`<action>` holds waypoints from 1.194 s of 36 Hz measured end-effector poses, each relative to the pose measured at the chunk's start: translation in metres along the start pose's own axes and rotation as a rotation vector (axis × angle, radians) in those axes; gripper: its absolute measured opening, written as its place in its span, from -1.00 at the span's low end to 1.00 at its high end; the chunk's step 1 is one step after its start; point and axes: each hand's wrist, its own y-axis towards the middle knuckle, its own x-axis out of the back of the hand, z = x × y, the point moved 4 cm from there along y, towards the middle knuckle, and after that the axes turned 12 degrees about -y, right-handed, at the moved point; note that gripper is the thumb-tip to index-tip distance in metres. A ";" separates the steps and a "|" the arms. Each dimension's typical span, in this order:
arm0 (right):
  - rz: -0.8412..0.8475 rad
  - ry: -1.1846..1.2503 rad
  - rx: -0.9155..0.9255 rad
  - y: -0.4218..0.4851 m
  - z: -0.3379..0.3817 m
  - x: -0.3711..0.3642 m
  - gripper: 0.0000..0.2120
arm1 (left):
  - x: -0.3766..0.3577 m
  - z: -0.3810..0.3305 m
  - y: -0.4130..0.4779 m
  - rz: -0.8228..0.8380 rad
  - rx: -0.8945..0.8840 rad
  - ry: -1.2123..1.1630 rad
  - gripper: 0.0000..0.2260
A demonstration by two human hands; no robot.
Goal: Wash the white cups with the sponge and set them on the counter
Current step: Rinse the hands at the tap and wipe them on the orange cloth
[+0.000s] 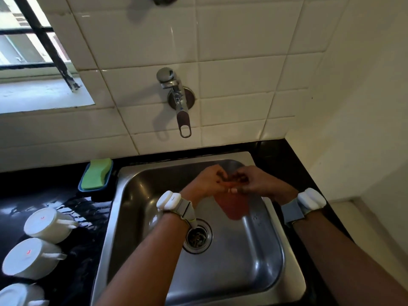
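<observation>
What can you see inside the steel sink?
The drain, with dark scraps in it, and a reddish flat thing below the left hand and right hand, which cover its far end.

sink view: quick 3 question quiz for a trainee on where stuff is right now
1. True or false: the green sponge is held in one of the hands.
2. Multiple choice: the white cups on the counter are A) upright, B) upside down, C) stacked on each other.
3. Short answer: over what do the left hand and the right hand meet?

Key
1. False: it lies in the blue tray on the counter.
2. B
3. The sink
</observation>
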 end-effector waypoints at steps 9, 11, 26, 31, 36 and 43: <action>-0.014 -0.239 0.099 0.006 0.008 0.016 -0.88 | -0.023 0.052 -0.009 0.053 0.147 -0.610 -0.53; -0.052 -0.169 0.111 0.009 0.007 0.025 -0.89 | -0.030 0.064 -0.008 0.056 0.187 -0.648 -0.63; -0.271 -0.101 -0.072 0.023 -0.058 0.034 -0.53 | -0.036 0.079 0.020 -0.368 0.241 -1.182 -0.71; -0.301 -0.257 -0.108 0.032 -0.073 0.038 -0.64 | -0.025 0.062 0.042 -0.469 0.098 -0.904 -0.60; -0.434 -0.257 -0.138 0.046 -0.076 0.053 -0.65 | -0.012 0.038 0.067 -0.593 -0.057 -0.622 -0.72; -0.426 -0.321 -0.200 0.074 -0.076 0.070 -0.63 | 0.007 0.007 0.104 -0.561 -0.097 -0.219 -0.64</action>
